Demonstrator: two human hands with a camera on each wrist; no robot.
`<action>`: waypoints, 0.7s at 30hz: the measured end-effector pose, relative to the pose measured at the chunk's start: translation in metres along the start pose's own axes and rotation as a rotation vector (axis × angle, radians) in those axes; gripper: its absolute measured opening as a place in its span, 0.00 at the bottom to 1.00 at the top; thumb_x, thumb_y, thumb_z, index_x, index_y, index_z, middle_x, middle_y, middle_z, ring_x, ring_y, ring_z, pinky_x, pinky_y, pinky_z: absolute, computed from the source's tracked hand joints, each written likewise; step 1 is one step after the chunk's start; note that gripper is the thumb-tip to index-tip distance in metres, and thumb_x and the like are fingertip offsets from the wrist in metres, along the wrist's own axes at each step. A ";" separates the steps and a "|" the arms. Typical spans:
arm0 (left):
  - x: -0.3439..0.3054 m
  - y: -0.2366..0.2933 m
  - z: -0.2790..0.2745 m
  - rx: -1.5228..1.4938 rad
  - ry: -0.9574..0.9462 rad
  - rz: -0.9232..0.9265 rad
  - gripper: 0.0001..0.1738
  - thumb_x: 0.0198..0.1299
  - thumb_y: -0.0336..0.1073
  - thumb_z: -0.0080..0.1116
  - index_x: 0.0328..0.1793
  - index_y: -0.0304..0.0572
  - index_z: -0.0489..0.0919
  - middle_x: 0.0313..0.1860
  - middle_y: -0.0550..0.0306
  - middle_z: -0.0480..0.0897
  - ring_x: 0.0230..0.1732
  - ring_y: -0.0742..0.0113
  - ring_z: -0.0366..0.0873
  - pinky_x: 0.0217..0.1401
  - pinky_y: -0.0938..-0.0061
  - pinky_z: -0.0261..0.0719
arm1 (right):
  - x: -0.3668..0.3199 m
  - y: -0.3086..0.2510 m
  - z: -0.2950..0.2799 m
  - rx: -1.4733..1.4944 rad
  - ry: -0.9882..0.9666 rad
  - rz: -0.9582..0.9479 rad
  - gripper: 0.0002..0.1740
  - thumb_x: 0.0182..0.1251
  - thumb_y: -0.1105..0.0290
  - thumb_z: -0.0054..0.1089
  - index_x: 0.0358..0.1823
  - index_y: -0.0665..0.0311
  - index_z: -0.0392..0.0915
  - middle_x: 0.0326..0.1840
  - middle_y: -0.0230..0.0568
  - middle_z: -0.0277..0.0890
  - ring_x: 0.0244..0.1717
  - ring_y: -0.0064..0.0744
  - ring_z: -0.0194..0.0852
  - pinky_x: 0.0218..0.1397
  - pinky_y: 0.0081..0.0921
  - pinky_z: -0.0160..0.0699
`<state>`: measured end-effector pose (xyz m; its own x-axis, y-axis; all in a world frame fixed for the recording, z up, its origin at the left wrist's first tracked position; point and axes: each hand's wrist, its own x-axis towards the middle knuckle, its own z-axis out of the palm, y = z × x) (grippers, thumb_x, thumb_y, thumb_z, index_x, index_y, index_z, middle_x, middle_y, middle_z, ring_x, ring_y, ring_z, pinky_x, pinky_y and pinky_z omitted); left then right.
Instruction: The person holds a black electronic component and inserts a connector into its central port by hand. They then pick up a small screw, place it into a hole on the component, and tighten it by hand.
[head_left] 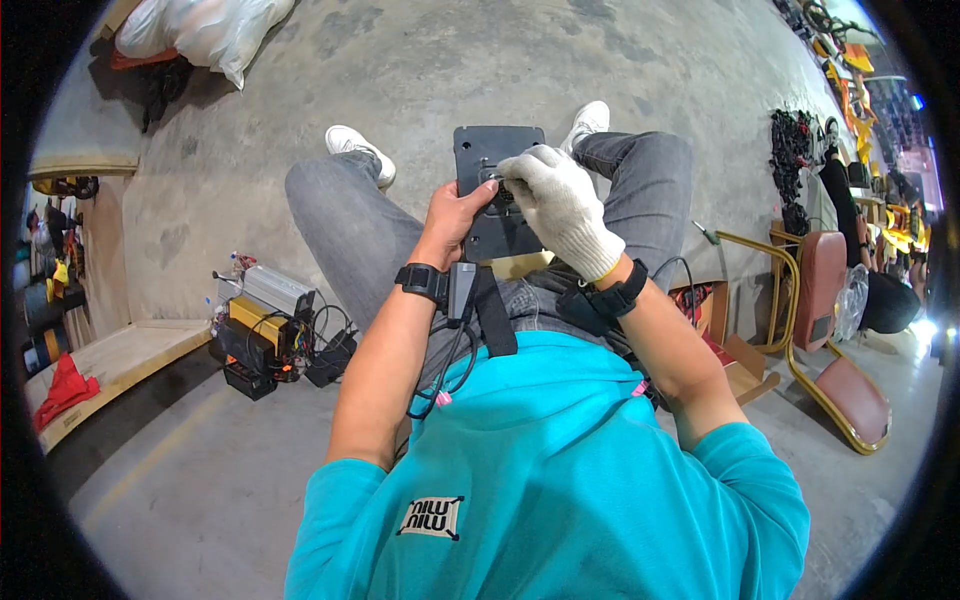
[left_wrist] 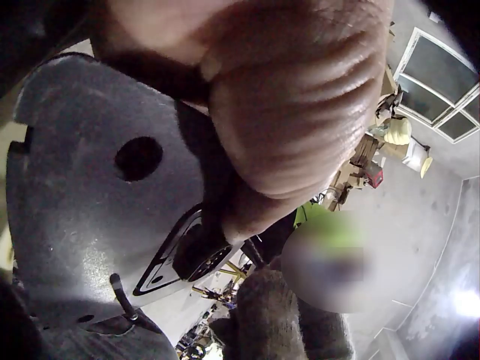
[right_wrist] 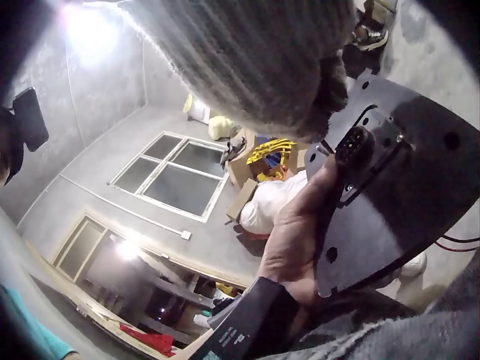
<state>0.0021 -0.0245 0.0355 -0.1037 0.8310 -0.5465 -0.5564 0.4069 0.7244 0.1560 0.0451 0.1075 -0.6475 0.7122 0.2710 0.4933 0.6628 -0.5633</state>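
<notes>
A flat dark plate (head_left: 498,142) with rounded corners and several holes is held up between the legs. My bare left hand (head_left: 455,218) grips its left edge, thumb over the front. In the right wrist view that thumb touches a black multi-pin connector (right_wrist: 354,148), which sits at a framed cutout in the plate's middle. My right hand (head_left: 565,205), in a white knitted glove, has its fingers bent close over the connector area. A small dark part (right_wrist: 325,144) shows at the gloved fingertips; the fingers hide most of it. A wire latch (left_wrist: 124,296) stands out from the plate's face.
Electronic units with cables (head_left: 268,325) lie on the floor at left, near a wooden-edged ledge (head_left: 130,370). An open cardboard box (head_left: 735,355) and a tipped chair (head_left: 825,300) are at right. White bags (head_left: 205,35) lie at the far left.
</notes>
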 end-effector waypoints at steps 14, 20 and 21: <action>-0.002 0.001 0.003 -0.002 0.042 -0.003 0.13 0.63 0.35 0.66 0.48 0.33 0.81 0.39 0.56 0.86 0.35 0.70 0.84 0.38 0.74 0.84 | -0.003 0.001 0.001 0.045 0.044 -0.021 0.08 0.59 0.76 0.65 0.40 0.60 0.80 0.34 0.39 0.77 0.37 0.44 0.79 0.41 0.36 0.78; -0.002 0.002 0.004 0.010 0.056 0.012 0.13 0.63 0.35 0.66 0.48 0.33 0.82 0.40 0.56 0.86 0.35 0.70 0.84 0.39 0.74 0.83 | -0.002 0.000 0.001 0.012 -0.017 -0.004 0.06 0.62 0.70 0.63 0.39 0.58 0.79 0.37 0.41 0.77 0.43 0.47 0.77 0.44 0.40 0.78; -0.003 0.002 0.003 0.022 0.063 0.010 0.13 0.63 0.35 0.66 0.48 0.33 0.82 0.40 0.56 0.86 0.36 0.71 0.84 0.39 0.75 0.83 | -0.002 0.000 0.002 0.012 -0.018 -0.005 0.06 0.62 0.70 0.63 0.39 0.58 0.79 0.37 0.41 0.77 0.43 0.47 0.77 0.44 0.40 0.78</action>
<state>0.0043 -0.0247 0.0395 -0.1610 0.8100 -0.5639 -0.5369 0.4076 0.7387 0.1561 0.0433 0.1060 -0.6603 0.7046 0.2597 0.4830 0.6633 -0.5715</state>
